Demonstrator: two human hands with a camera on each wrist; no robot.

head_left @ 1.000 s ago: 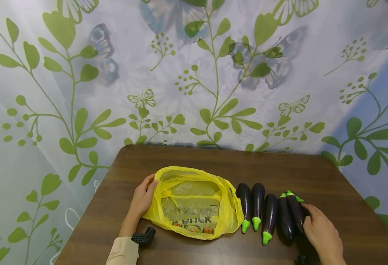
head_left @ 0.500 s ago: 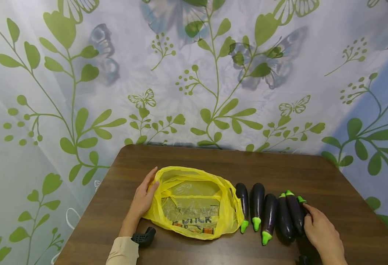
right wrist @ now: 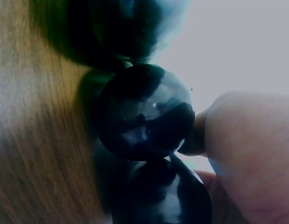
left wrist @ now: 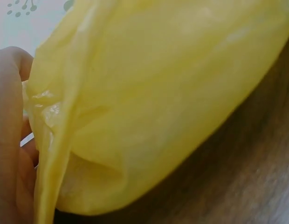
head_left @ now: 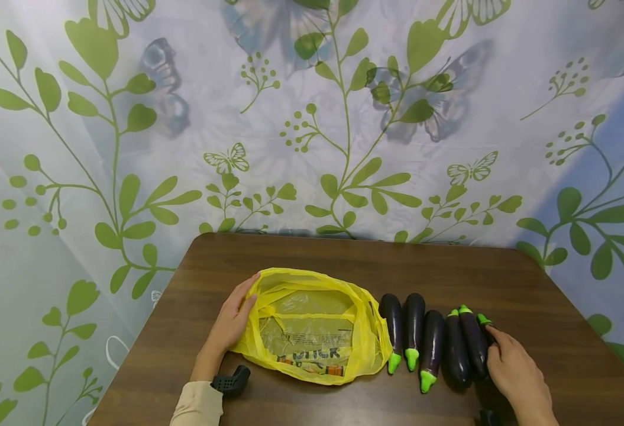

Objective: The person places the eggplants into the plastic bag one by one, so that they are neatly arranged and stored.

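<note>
A yellow plastic bag lies on the table with its mouth spread wide, printing visible inside. My left hand rests along the bag's left side, fingers extended against it; in the left wrist view, the fingers reach behind the yellow film. Several dark purple eggplants with bright green caps lie in a row right of the bag. My right hand holds the rightmost eggplant near its cap and hides most of it. In the right wrist view, rounded eggplant ends sit close together beside the thumb.
The nearest eggplant to the bag touches or almost touches its right edge. Below it all is a brown wooden table, backed by a leaf-and-butterfly patterned curtain. A black wrist device sits on the left wrist.
My left fingers have shifted slightly along the bag's rim. At the right, the rightmost eggplant's cap has shifted slightly and shows more clearly past the fingers. The bag stays put.
</note>
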